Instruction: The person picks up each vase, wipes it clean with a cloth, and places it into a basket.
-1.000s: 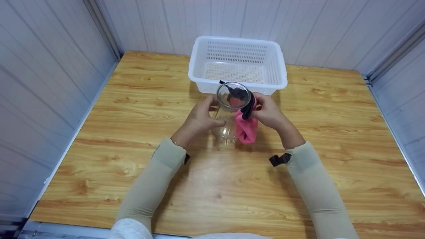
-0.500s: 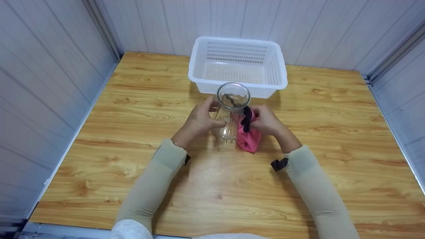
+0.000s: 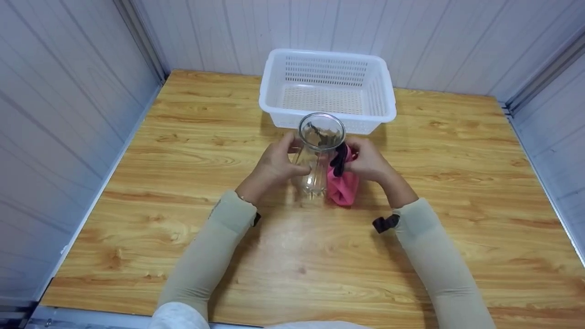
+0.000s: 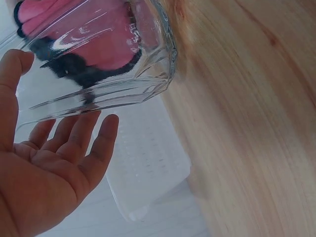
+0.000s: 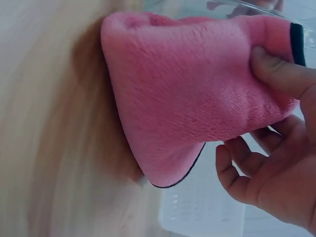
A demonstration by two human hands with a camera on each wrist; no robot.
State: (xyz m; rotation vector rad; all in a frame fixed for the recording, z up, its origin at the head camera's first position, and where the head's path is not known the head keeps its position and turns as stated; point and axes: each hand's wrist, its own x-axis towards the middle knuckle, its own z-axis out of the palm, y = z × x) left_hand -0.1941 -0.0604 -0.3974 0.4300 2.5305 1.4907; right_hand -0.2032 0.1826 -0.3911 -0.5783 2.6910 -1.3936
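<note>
A clear glass jar with a wide round mouth stands near the middle of the wooden table in the head view. My left hand holds its left side, thumb in front and fingers behind. Against the jar's right side lies a folded pink cloth with black edging. The thumb and fingers of my right hand pinch the upper part of this cloth. In the right wrist view the plush cloth hangs in a fold beside the glass. Through the jar, the left wrist view shows pink and black fabric.
Just behind the jar is a white perforated plastic basket, with nothing seen inside. Pale panel walls bound the wooden table at the back and both sides.
My right hand has gone down along the jar's side with the cloth, then slightly back up. The cloth has bunched differently. My left hand and the jar have stayed in place.
</note>
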